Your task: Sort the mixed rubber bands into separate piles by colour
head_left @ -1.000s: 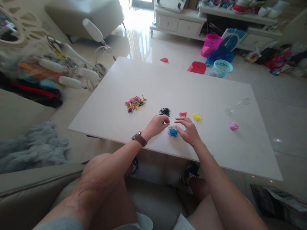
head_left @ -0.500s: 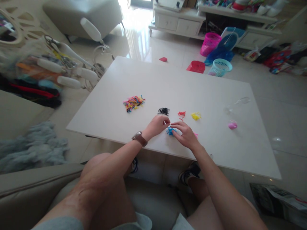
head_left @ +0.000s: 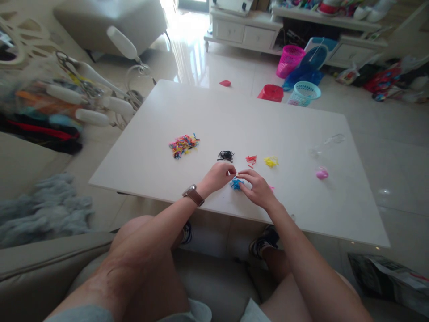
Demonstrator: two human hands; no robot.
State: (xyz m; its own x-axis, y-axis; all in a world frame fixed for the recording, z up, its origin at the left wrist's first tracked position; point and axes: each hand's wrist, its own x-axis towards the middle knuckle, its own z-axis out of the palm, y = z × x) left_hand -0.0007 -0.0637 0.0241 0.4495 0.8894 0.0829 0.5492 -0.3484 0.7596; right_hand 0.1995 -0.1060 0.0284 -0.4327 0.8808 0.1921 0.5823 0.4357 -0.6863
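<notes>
Surface (head_left: 214, 118) mid-frame: smooth, white, soft sheen; strands in the mixed pile (head_left: 184, 145) left of centre and blue pile (head_left: 236, 184) at centre look rubbery or plastic. Floor (head_left: 372, 138): glossy tile, mirror-bright at top centre; pink basket (head_left: 288, 65) upper right is perforated plastic. Watch strap (head_left: 197, 196) near centre looks matt, leather-like; heap (head_left: 50, 205) lower left is rough, fluffy cloth.

My white table (head_left: 201, 109) holds one multicoloured pile (head_left: 182, 145), black strands (head_left: 226, 155), red strands (head_left: 251, 159), yellow strands (head_left: 271, 162), blue strands (head_left: 235, 184) (my watchstrap (head_left: 196, 196) is brown).
</notes>
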